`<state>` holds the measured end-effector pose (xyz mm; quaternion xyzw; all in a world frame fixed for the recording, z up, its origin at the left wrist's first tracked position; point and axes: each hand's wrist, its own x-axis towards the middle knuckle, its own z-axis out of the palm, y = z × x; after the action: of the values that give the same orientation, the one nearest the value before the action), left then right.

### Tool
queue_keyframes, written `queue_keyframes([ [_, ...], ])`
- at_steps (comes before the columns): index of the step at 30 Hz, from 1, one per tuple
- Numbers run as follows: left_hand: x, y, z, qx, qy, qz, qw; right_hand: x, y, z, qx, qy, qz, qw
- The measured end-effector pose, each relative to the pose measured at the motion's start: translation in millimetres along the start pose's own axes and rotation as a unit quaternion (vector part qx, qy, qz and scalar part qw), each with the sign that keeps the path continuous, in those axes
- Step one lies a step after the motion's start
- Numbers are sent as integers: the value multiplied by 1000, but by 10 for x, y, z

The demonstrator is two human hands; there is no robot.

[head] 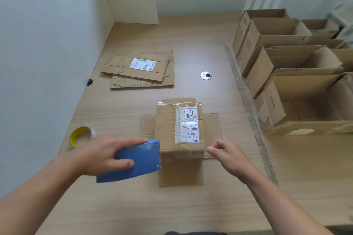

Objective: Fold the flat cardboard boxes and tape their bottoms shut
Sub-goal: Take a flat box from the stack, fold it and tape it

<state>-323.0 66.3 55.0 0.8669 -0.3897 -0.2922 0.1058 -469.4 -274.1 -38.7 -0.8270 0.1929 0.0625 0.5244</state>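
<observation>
Box [172, 126]: centre of the table [191, 206], bottom up, flaps splayed flat around it.
Left hand [107, 154]: at the box's 7 o'clock, we see it grip the blue dispenser [137, 162], whose mouth touches the near-left edge.
Right hand [227, 154]: 5 o'clock, fingertips pinching clear tape [209, 157] at the near-right corner.
Roll [82, 135]: 9 o'clock, well apart.
Flat boxes [139, 68]: 11 o'clock, stacked.
Open boxes [286, 59]: 2 o'clock, in rows.
</observation>
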Motion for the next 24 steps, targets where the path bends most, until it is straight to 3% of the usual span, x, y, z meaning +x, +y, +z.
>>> queue_keyframes([
  [16, 666, 114, -179, 49, -89, -130, 986, 207, 57, 187, -39, -2, 119, 992],
  [24, 789, 135, -218, 49, -111, -143, 982, 209, 146, 232, 50, 28, 175, 983],
])
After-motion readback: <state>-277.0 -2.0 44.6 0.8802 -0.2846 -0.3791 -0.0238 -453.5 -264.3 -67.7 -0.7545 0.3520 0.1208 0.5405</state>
